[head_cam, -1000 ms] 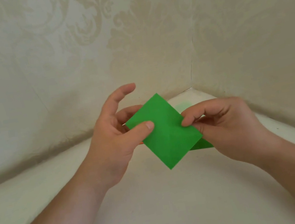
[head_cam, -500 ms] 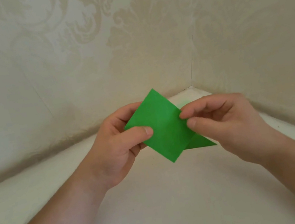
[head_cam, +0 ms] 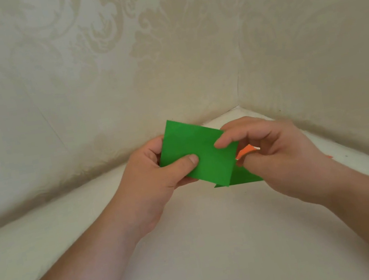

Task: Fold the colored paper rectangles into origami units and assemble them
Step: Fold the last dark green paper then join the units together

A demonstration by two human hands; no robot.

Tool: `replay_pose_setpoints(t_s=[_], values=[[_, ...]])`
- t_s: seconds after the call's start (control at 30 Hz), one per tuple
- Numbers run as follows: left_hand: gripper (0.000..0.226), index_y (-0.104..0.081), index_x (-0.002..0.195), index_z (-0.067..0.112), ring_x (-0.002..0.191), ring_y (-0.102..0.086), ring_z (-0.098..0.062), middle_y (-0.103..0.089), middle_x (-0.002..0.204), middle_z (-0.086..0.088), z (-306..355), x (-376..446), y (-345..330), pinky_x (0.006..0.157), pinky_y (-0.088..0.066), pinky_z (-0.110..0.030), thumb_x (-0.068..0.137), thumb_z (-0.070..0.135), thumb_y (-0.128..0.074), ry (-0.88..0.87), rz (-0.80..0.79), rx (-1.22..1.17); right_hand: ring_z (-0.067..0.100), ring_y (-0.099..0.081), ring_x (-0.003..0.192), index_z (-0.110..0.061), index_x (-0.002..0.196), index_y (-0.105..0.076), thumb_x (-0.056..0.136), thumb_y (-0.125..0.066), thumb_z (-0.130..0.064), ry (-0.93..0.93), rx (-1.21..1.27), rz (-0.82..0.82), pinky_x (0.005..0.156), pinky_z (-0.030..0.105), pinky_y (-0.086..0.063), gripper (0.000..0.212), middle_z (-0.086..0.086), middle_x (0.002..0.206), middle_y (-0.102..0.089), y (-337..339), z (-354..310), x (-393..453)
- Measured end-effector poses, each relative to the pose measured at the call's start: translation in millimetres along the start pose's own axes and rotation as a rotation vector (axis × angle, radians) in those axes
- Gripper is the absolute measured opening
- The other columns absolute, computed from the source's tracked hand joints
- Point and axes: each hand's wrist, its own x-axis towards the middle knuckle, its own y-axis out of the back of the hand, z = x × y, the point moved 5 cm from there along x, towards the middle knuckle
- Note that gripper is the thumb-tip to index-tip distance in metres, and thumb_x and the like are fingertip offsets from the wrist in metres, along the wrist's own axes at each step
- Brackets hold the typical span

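From the head camera we are looking down at both hands, raised above the white tabletop (head_cam: 197,248) in a corner where two patterned walls (head_cam: 116,65) meet.

Our left hand (head_cam: 155,177) has hold of the green paper (head_cam: 195,152) at its left side: the thumb lies flat across the front of the sheet and the curled fingers are tucked behind its left edge, so it is a firm pinch. The sheet sits tilted, its top left corner pointing up toward the wall and its bottom corner pointing down at the tabletop, clear of the surface.

Our right hand (head_cam: 276,150) meets the same sheet at its right edge. The forefinger reaches over onto the front of the paper near the upper right corner, and the other fingers curl in below it. We can see the fingertip pressing on the green, but the thumb is hidden, so how tight that grip is we cannot tell for sure.

Tucked in the right hand's curled fingers there is a sliver of orange paper (head_cam: 246,151), just beside the green sheet's right edge. Below it a second green piece (head_cam: 244,177) shows as a triangle behind the sheet's lower corner; whether it is lying on the tabletop or held, we cannot tell.

Far right, a tiny red scrap (head_cam: 329,156) sits on the tabletop.
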Motion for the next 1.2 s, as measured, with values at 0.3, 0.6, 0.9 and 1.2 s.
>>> replay_pose_setpoints(t_s=[0.3,0.6,0.9,1.2], values=[[0.028,-0.071,0.108,0.002,0.106,-0.074,-0.032,-0.078,0.109,-0.015,3.9,0.9,2.2,0.092,-0.061,-0.043,0.094,-0.015,-0.054,-0.020,0.039,-0.100,0.021,-0.065,0.082,-0.050,0.120,-0.066,0.082,-0.048,0.024,-0.061,0.089,0.045,0.066,0.052,-0.048,0.085,0.000,0.109,-0.068,3.5,2.6,1.0],[0.027,-0.060,0.050,0.015,0.104,-0.061,-0.040,-0.067,0.122,-0.008,6.7,-0.6,3.1,0.091,-0.048,-0.051,0.064,-0.008,-0.058,0.061,-0.174,-0.216,0.035,-0.061,0.099,-0.041,0.103,-0.079,0.086,-0.058,-0.005,-0.112,0.117,-0.063,0.089,0.049,-0.052,0.045,0.004,0.111,-0.065,-7.2,4.5,0.4],[0.023,-0.076,0.081,0.019,0.085,-0.069,-0.030,-0.072,0.099,-0.015,-0.2,-6.1,-7.3,0.076,-0.058,-0.039,0.071,-0.002,-0.079,0.049,-0.378,-0.206,0.010,-0.072,0.109,-0.030,0.110,-0.079,0.084,-0.074,-0.001,-0.109,0.203,-0.454,0.090,0.024,-0.056,0.040,-0.006,0.113,-0.078,-31.1,-13.2,-15.0],[0.066,-0.068,0.127,0.009,0.110,-0.071,-0.035,-0.072,0.123,-0.022,-6.2,0.3,-2.6,0.090,-0.061,-0.045,0.086,0.057,-0.050,0.287,-0.135,-0.209,0.004,-0.067,0.115,-0.051,0.144,-0.051,0.095,-0.064,0.006,0.083,-0.362,-0.242,0.100,0.027,-0.055,0.077,-0.027,0.132,-0.065,-17.8,-14.7,-7.6]])
